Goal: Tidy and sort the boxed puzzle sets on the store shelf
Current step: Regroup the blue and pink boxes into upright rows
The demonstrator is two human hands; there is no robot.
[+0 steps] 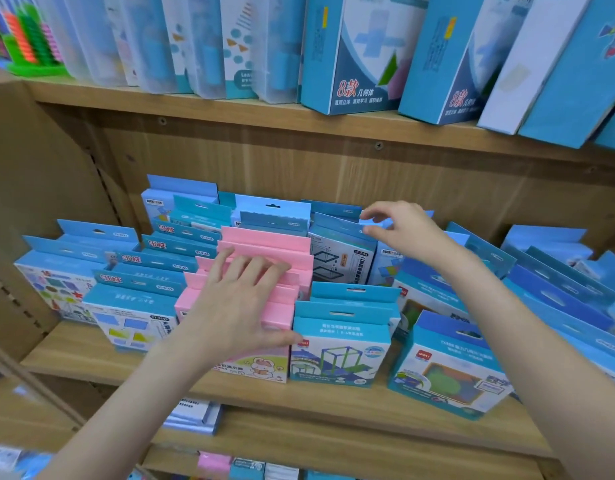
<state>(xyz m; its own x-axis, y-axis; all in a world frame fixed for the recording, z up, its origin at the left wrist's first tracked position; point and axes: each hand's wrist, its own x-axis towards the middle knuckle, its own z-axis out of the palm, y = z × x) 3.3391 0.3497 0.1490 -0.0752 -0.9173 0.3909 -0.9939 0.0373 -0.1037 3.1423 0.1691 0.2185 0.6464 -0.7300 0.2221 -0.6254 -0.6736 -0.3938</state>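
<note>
Pink boxes [264,268] rowed; my left hand [236,306] flat on them. Right hand [399,230] pinches blue box tab [373,221]. Right-side blue boxes [559,292] leaning, unsorted.

"8款 几何体" on tall blue box [354,57]; "deli" on front box [448,372].

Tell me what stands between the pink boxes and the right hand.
In the head view, blue boxes with a wireframe print stand between the pink boxes and the right hand.
</note>
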